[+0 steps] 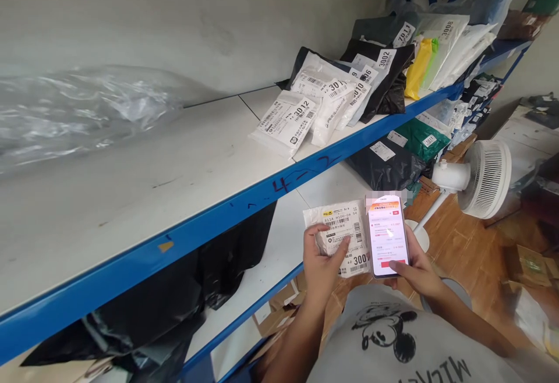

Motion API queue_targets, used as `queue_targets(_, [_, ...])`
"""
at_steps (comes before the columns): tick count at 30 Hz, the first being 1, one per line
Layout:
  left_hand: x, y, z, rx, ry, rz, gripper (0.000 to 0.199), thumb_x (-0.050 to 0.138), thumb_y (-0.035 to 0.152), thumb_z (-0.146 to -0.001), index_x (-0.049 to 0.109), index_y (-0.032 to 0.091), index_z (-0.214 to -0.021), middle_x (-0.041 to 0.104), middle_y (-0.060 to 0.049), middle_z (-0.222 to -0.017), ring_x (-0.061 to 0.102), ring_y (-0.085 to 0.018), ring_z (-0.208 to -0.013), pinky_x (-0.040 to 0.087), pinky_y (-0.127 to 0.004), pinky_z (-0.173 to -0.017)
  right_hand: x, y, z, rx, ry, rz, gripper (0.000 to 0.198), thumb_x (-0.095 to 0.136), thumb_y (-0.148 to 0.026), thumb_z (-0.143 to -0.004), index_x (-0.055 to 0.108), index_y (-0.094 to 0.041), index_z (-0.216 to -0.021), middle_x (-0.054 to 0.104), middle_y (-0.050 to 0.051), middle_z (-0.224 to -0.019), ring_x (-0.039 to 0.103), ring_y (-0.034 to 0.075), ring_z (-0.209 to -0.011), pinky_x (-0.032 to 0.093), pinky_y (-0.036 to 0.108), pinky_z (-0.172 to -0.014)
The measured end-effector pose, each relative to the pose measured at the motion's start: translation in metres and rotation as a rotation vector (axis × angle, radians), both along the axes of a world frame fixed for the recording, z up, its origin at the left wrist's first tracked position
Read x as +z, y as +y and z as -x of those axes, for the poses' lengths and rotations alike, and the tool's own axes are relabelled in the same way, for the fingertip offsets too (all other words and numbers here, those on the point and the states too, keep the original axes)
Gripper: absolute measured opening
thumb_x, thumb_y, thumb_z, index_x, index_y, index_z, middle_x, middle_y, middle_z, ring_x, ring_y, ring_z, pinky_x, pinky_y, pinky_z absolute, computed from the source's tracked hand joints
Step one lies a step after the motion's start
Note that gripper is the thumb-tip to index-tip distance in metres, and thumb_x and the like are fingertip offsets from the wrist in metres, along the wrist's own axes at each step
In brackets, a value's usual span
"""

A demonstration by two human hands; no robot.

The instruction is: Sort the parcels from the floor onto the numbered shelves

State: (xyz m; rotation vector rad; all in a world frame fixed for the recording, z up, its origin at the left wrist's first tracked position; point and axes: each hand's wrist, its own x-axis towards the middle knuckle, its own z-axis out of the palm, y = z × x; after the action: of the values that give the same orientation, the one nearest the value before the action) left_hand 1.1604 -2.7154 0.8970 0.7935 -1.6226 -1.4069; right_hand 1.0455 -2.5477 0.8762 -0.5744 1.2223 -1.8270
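My left hand (322, 258) grips a small white parcel (345, 220) with printed shipping labels, my thumb lying across its front and my fingers at its left edge. Part of a number, "300", shows at the parcel's lower right. Right beside it, my right hand (414, 263) holds a smartphone (388, 237) upright, its lit screen facing me. The thumb of that hand rests over a red bar low on the screen. Both things are in front of my chest, below the shelf's blue edge.
A blue-edged shelf (209, 194) marked "4-2" runs across the view. Labelled parcels (286, 121) lean in a row on it, with clear plastic wrap (87, 115) at left. Black bags (152, 313) lie on the level below. A white fan (480, 179) stands at right near cardboard boxes (530, 263).
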Motion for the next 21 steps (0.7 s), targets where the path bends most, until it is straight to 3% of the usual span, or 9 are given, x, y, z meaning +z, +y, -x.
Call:
queue_targets(7, [-0.003, -0.001, -0.01, -0.003, 0.004, -0.045, 0.044, 0.081, 0.043, -0.073, 0.049, 0.026, -0.097, 0.066, -0.004, -0.103, 0.071, -0.023, -0.096, 0.06, -0.035, -0.079, 0.001, -0.003, -0.004, 0.041, -0.022, 0.003, 0.111, 0.088, -0.039, -0.075, 0.018, -0.039, -0.161, 0.074, 0.007, -0.11, 0.068, 0.018, -0.065, 0.056, 0.027, -0.044])
queue_targets(12, [-0.007, -0.001, -0.027, 0.076, -0.015, 0.006, 0.042, 0.081, 0.041, -0.073, 0.05, 0.025, -0.097, 0.064, -0.004, -0.105, 0.067, -0.022, -0.1, 0.057, -0.035, -0.086, -0.001, -0.007, -0.014, 0.066, -0.038, 0.012, 0.111, 0.089, -0.038, -0.074, 0.019, -0.039, -0.161, 0.074, 0.007, -0.11, 0.07, 0.02, -0.07, 0.056, 0.026, -0.043])
queue_targets(17, [-0.01, 0.003, -0.056, 0.157, -0.027, 0.022, 0.042, 0.081, 0.041, -0.072, 0.051, 0.026, -0.098, 0.065, -0.004, -0.103, 0.067, -0.022, -0.098, 0.056, -0.036, -0.086, -0.008, -0.014, -0.03, 0.13, -0.042, 0.035, 0.115, 0.089, -0.038, -0.075, 0.014, -0.041, -0.162, 0.072, 0.008, -0.119, 0.07, 0.02, -0.075, 0.056, 0.024, -0.043])
queue_targets(21, [-0.014, 0.01, -0.089, 0.243, -0.073, 0.015, 0.043, 0.082, 0.043, -0.074, 0.051, 0.026, -0.1, 0.066, -0.004, -0.105, 0.068, -0.023, -0.1, 0.057, -0.036, -0.087, -0.009, -0.021, -0.04, 0.209, -0.033, 0.043, 0.113, 0.089, -0.037, -0.074, 0.017, -0.041, -0.161, 0.073, 0.006, -0.114, 0.072, 0.022, -0.08, 0.056, 0.023, -0.043])
